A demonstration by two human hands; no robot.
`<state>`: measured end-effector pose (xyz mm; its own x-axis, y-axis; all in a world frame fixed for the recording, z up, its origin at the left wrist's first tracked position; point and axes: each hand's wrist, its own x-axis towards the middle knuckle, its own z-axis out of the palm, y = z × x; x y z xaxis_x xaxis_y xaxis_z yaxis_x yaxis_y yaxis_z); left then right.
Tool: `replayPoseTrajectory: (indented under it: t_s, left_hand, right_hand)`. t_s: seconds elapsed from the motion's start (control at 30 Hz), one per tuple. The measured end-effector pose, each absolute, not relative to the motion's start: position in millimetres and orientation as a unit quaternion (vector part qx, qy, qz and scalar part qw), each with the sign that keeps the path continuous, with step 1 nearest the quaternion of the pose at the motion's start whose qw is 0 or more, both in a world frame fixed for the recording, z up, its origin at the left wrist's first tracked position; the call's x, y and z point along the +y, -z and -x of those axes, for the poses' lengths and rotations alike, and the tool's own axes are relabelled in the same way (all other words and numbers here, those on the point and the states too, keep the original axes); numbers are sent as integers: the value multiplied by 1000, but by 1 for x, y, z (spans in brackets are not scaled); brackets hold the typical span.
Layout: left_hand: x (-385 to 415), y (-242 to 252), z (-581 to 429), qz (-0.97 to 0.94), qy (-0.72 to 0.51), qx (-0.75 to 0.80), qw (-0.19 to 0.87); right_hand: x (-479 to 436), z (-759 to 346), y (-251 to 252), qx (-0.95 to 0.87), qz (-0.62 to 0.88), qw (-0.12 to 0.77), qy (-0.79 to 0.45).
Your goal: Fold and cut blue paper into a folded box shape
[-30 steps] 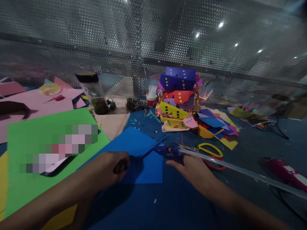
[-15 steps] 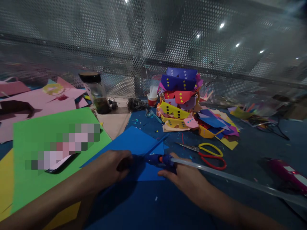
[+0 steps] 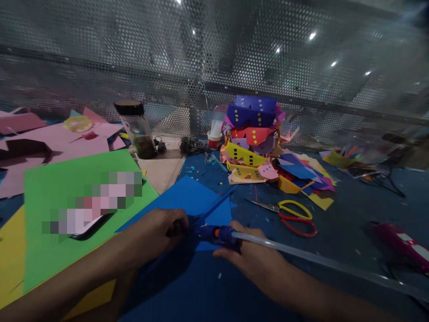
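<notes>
My right hand [image 3: 254,261] is closed round a blue glue gun [image 3: 217,233] with a long clear glue stick [image 3: 301,257] running back to the right. The gun's tip points left at the near edge of a folded blue paper sheet [image 3: 187,201]. My left hand [image 3: 161,230] is curled in a pinch on that same edge of the blue paper, just left of the gun's tip. The paper lies on a dark blue table surface [image 3: 351,214].
A green sheet [image 3: 67,188] with a phone [image 3: 87,226] lies left, over yellow paper [image 3: 13,250]; pink sheets [image 3: 56,143] and a glass jar [image 3: 136,129] sit behind. A pile of coloured paper pieces [image 3: 254,138], scissors [image 3: 288,214] and a magenta glue gun [image 3: 402,246] are to the right. Perforated metal wall behind.
My right hand has brought the blue glue gun left and nearer, from beside the scissors to the edge of the blue paper next to my left hand.
</notes>
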<state>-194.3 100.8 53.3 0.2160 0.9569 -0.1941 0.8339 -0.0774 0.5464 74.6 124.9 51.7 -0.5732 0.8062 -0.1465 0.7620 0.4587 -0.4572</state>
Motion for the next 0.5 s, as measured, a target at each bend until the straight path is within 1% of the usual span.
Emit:
replayPoseTrajectory:
  t_s: [0.2, 0.4, 0.5]
  left_hand:
    - [101, -48, 197, -727, -117, 618, 274]
    - [100, -48, 198, -727, -111, 615, 284]
    - [101, -51, 197, -732, -94, 618, 270]
  right_hand:
    - [125, -76, -49, -857, 446, 63, -249]
    - [127, -77, -49, -848, 440, 58, -289]
    - [132, -80, -57, -827, 445, 104, -326]
